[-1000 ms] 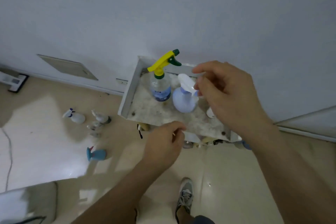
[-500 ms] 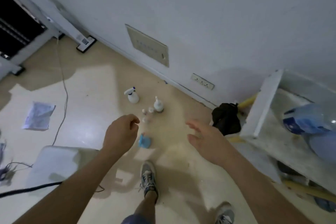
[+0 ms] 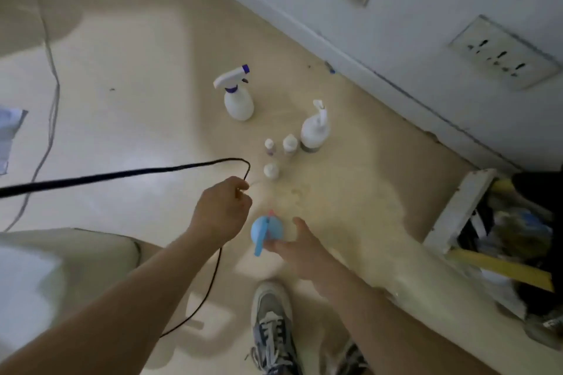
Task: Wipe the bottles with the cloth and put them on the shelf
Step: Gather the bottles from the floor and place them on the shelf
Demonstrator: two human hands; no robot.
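Beige floor (image 3: 152,85) fills the head view, with a white wall (image 3: 426,9) running along the top right. The bottles are all down here, none on the shelf (image 3: 457,210), whose white edge pokes in at the right.

The blue bottle (image 3: 274,228) stands nearest. The right hand (image 3: 307,253) is spread open beside it, fingers (image 3: 300,227) straight, tips just at its side and no grip yet. The left hand (image 3: 222,210) hovers just left of it, fingers curled tight. Whether they pinch the cloth, I cannot tell.

Behind stand three small bottles (image 3: 271,170) in a close cluster, then a pump bottle (image 3: 312,131) and a white sprayer (image 3: 239,103).

Now the dangers. An open hand nudging that round blue bottle could tip it or send it rolling before the fingers close. A black cable (image 3: 122,175) loops right by the left hand, near the small bottles. If the arm drags it, the loop may sweep them down like skittles. A shoe (image 3: 271,320) sits just below the blue bottle, so a step forward could kick it. And if no cloth is in that fist, the bottle goes up unwiped.
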